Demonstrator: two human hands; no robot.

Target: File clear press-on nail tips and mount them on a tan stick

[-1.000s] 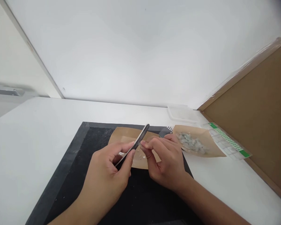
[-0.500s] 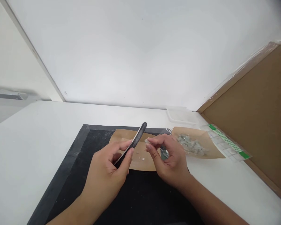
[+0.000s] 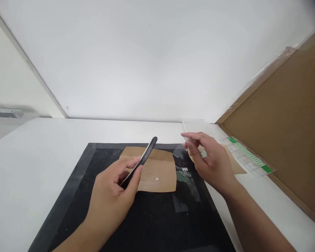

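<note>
My left hand [image 3: 112, 185] is closed round a black nail file [image 3: 147, 153] with a pale edge, which slants up to the right above a brown paper sheet [image 3: 164, 166]. Off to the right, my right hand [image 3: 212, 159] is raised over the mat's far right corner. Between its thumb and fingers sits a small translucent piece [image 3: 189, 139] that looks like a clear nail tip. Small white and clear bits lie on the brown paper. Close to the right hand, several clear pieces [image 3: 185, 173] rest on the mat.
A black mat [image 3: 157, 224] covers the white table [image 3: 18, 175]. At the right, my hand partly covers a second brown paper [image 3: 237, 166]. Beyond it lie a clear plastic case with a green label strip [image 3: 249, 154] and a translucent tray [image 3: 193, 124]. A brown board [image 3: 283, 115] stands at the right.
My right hand has moved away from the file, to the right and up, with the small translucent piece. The left hand still holds the file, and the view has shifted slightly.
</note>
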